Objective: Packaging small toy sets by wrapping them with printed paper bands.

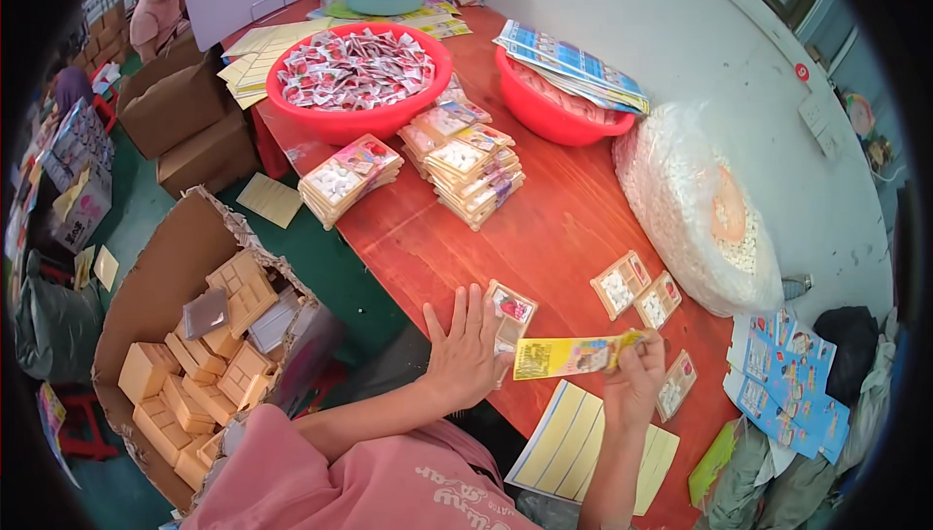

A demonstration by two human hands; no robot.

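Note:
My right hand (637, 375) pinches one end of a printed yellow card strip (556, 357), held above the front part of the red table. My left hand (461, 360) has its fingers stretched out and lies against the left side of a small cream compartment tray (512, 307). Its thumb reaches close to the strip's left end; whether they touch I cannot tell. The strip covers the tray's near end. To the right lie more trays with white pieces and a red packet: one tray (616, 292), a second tray (657, 303) and a third tray (673, 389) beside my right hand.
Stacked filled trays (466, 166) stand farther back, near a red basin (432, 107) of small sachets. Another red basin (564, 132) holds pink packets under blue sheets. A plastic bag of white pieces (671, 190) leans on the wall. Left is a carton (146, 287) of cream trays.

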